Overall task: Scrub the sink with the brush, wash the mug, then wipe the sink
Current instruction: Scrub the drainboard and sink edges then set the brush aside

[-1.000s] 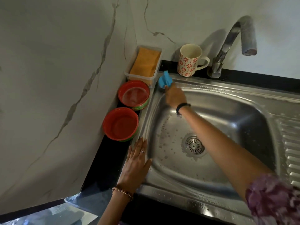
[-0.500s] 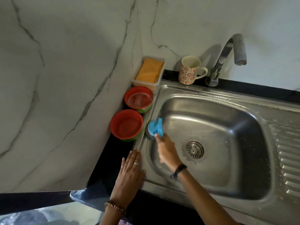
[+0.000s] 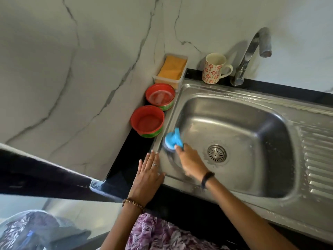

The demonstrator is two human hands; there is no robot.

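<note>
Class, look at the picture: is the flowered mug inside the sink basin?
No. The mug stands upright on the dark ledge behind the sink, beside the tap.

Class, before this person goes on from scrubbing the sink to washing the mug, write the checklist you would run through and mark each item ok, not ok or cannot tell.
1. Brush gripped: ok, the right hand holds its blue handle against the sink at the left wall.
2. Body braced: ok, the left hand lies flat on the sink's left rim.
3. Mug within reach and upright: ok, it stands behind the sink beside the tap.
4. Water running: not ok, no stream shows from the tap.
5. Drain unblocked: ok, the strainer looks clear.
6. Whole basin scrubbed: cannot tell.
</note>
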